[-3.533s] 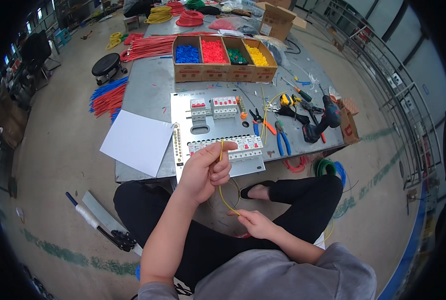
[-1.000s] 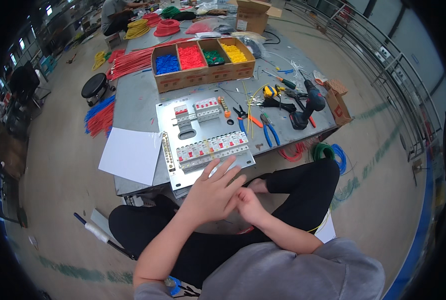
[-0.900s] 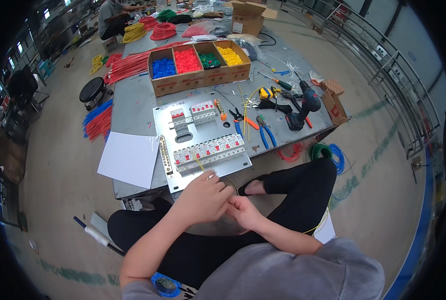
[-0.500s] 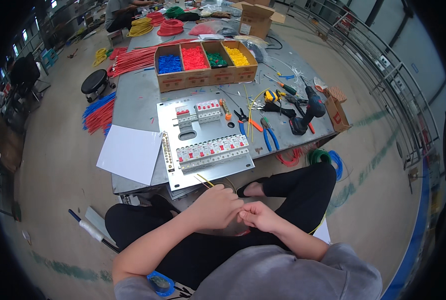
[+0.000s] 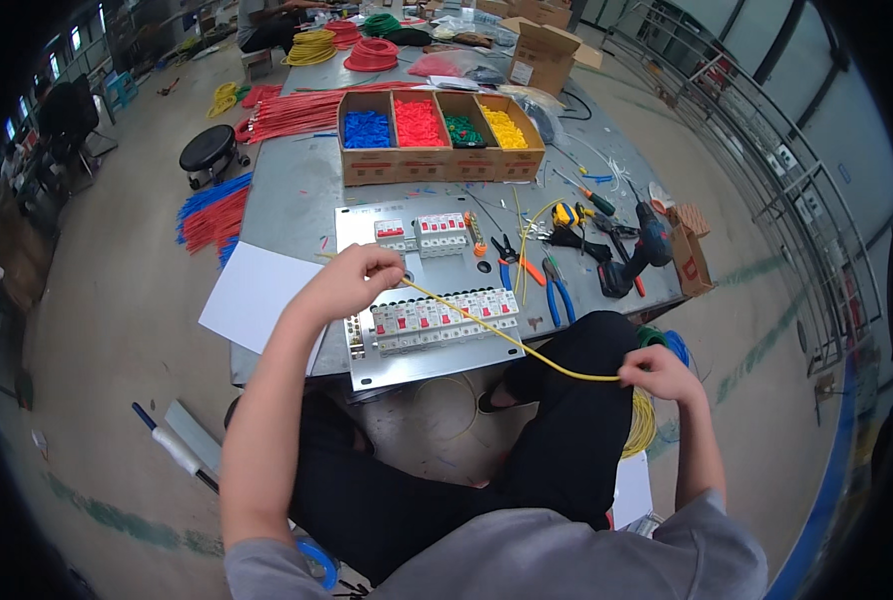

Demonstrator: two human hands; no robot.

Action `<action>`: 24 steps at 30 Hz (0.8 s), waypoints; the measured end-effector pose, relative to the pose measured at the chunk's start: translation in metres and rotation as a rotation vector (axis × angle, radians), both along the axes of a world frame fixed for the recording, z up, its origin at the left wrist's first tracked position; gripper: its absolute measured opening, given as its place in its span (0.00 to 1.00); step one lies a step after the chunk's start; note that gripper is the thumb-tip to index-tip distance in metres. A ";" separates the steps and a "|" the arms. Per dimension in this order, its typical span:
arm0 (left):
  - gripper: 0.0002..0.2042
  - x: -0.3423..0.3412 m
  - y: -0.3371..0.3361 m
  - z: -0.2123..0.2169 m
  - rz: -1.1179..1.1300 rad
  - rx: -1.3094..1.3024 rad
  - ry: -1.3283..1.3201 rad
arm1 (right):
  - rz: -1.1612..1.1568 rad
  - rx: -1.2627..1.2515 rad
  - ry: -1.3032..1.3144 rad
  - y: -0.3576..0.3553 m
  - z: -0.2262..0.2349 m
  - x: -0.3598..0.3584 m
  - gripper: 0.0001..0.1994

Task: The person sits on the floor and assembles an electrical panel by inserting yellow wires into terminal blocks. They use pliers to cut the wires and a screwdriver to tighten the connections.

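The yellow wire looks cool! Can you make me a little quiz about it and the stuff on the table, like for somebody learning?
1. Which hand gripping the yellow wire shows over the metal plate in this view: left or right?
2. True or false: in the divided cardboard box, the red pieces sit between the blue pieces and the green pieces.
3. What power tool is to the right of the blue-handled pliers?

Key:
1. The left hand; the right hand grips the wire farther right.
2. True.
3. A cordless drill.
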State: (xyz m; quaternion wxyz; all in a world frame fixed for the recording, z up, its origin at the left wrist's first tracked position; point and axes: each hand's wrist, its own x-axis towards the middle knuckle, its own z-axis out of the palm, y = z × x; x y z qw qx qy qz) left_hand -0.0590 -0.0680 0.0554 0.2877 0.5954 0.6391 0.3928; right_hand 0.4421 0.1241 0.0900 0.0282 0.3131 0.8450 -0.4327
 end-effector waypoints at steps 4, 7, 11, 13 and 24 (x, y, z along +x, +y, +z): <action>0.08 -0.030 0.027 -0.012 0.002 -0.093 0.080 | -0.253 0.488 0.154 0.063 -0.031 0.069 0.18; 0.07 -0.041 0.042 -0.023 0.012 -0.119 0.246 | -0.325 0.654 0.149 0.095 -0.036 0.069 0.20; 0.06 -0.040 0.048 -0.031 -0.015 -0.061 0.501 | -0.168 0.683 -0.117 0.102 -0.008 -0.014 0.25; 0.06 -0.042 0.056 -0.035 -0.044 -0.052 0.528 | -0.048 0.590 -0.303 0.092 0.005 -0.058 0.26; 0.05 -0.068 0.080 -0.061 -0.023 -0.051 0.365 | 0.424 0.290 -0.100 0.019 -0.018 -0.243 0.20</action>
